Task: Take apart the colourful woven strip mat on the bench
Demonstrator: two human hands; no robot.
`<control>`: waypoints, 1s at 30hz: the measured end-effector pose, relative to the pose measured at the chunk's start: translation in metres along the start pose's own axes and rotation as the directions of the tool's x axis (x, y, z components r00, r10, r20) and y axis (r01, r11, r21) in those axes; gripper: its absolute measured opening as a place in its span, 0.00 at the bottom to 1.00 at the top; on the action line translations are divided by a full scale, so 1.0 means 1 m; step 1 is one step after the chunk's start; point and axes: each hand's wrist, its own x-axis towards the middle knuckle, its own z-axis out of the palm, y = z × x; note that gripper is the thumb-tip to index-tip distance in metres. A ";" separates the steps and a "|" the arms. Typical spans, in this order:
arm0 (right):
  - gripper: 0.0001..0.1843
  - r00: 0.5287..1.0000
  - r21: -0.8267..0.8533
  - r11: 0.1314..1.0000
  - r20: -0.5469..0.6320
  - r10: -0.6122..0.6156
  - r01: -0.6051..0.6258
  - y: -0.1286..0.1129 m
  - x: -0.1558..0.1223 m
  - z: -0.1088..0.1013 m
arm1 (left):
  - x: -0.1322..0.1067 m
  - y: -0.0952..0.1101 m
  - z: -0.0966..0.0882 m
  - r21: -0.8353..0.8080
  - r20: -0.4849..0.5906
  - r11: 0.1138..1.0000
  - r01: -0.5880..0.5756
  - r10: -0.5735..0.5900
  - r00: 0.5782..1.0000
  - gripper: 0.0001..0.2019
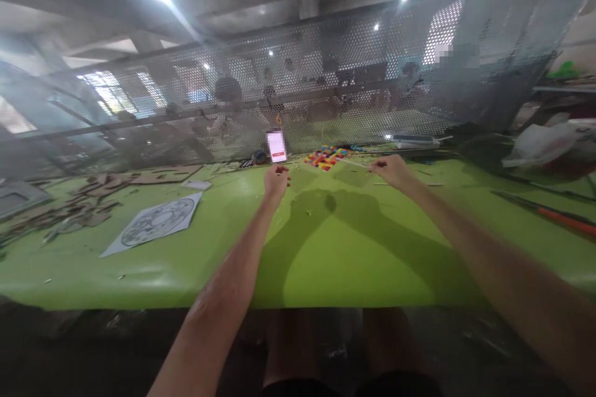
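My right hand (pixel 391 171) is closed, pinching the end of a thin pale stick (pixel 356 163) that points left toward a patch of small coloured blocks (pixel 326 157). The patch lies flat in red, yellow, orange and blue. On the other side, my left hand (pixel 277 181) is held over the table just below an upright phone (pixel 277 146) with a lit screen. Its fingers are curled, and a small pale spot shows at the fingertips, too small to name. Another thin stick (pixel 410 184) lies on the table beneath my right hand.
The green table (pixel 326 260) carries brown cut board pieces (pixel 93 198) and a sheet with a printed round pattern (pixel 161 221) at left. To the right are an orange-handled tool (pixel 563 218) and a plastic bag (pixel 549 142). A perforated metal screen (pixel 298 93) stands behind, with people beyond.
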 end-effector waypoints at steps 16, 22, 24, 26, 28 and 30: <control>0.12 0.995 -0.035 0.999 0.094 0.018 -0.015 -0.018 -0.016 0.024 | 0.010 -0.004 -0.006 0.045 -0.132 0.999 -0.007 0.013 0.991 0.06; 0.13 0.995 -0.058 0.998 0.098 0.022 -0.016 -0.027 -0.023 0.023 | 0.008 -0.001 -0.006 0.046 -0.122 0.999 -0.003 0.008 0.993 0.07; 0.11 0.993 -0.090 0.995 0.108 0.041 -0.031 -0.030 -0.024 0.026 | 0.007 0.000 -0.005 0.048 -0.112 0.999 -0.010 0.015 0.994 0.07; 0.12 0.995 -0.100 0.995 0.096 0.030 -0.021 -0.034 -0.025 0.030 | 0.007 0.001 -0.004 0.044 -0.110 0.999 -0.018 0.022 0.994 0.06; 0.14 0.999 -0.090 0.996 0.050 0.008 -0.003 -0.039 -0.026 0.033 | 0.009 0.002 -0.004 0.037 -0.110 0.999 -0.022 0.026 0.994 0.06; 0.17 1.000 -0.065 0.998 -0.022 -0.005 0.003 -0.044 -0.027 0.037 | 0.012 0.005 -0.005 0.030 -0.105 0.999 -0.027 0.030 0.994 0.07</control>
